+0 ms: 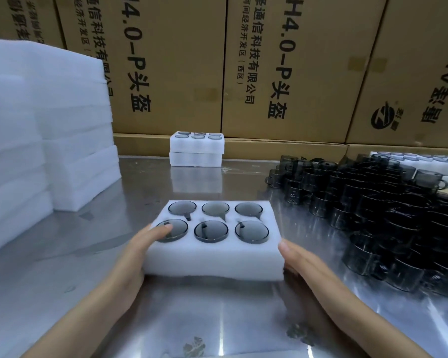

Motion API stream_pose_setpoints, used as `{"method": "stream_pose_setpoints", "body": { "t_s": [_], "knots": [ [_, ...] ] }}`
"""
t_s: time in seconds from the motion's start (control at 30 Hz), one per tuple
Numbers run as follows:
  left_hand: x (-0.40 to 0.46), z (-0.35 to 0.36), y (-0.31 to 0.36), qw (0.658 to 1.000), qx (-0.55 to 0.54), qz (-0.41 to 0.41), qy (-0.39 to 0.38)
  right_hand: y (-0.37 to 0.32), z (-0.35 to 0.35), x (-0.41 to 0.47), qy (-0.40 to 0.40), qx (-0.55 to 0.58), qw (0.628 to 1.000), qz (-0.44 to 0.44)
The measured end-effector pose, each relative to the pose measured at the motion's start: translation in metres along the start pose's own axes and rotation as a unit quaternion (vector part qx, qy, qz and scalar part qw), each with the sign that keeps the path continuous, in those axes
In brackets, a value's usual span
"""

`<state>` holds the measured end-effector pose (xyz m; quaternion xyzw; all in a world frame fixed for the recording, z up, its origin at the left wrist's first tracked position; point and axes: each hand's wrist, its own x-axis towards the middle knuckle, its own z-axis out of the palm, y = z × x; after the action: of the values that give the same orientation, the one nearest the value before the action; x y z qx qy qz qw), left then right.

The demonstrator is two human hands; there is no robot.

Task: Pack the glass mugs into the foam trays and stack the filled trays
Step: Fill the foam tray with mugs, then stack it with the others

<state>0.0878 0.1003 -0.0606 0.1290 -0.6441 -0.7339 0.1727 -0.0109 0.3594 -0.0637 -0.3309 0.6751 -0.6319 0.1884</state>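
Both hands flank filled foam tray (215, 262) on near steel table (75, 280): left hand (137, 251) grips left end, thumb on top over mug (171, 229); right hand (303, 259) flat against right end. Grip likely for lift onto far tray stack (195, 151). Loose mugs (373, 215) wait right.

Bright, even overhead light. The steel table (217, 332) throws back white streaks of glare near its front edge and a soft mirror-image behind. Shadows are faint. Wide-angle bending bows the cardboard boxes (295, 73) beyond the table.
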Motion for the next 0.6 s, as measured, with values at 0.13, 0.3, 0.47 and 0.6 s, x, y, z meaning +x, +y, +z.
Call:
{"method": "stream_pose_setpoints", "body": {
  "t_s": [0.13,0.3,0.47,0.6],
  "knots": [
    [0.016,0.015,-0.005,0.999,-0.020,0.042,0.028,0.001,0.012,0.033,0.026,0.172,0.980,0.093],
    [0.049,0.023,-0.008,0.990,0.002,0.082,0.114,0.003,0.021,0.071,0.139,0.245,0.946,0.161],
    [0.082,0.027,-0.011,0.979,0.009,0.131,0.154,0.004,0.030,0.107,0.202,0.307,0.909,0.198],
    [0.108,0.028,-0.012,0.975,0.027,0.145,0.167,0.005,0.037,0.144,0.196,0.335,0.892,0.231]
  ]
}}
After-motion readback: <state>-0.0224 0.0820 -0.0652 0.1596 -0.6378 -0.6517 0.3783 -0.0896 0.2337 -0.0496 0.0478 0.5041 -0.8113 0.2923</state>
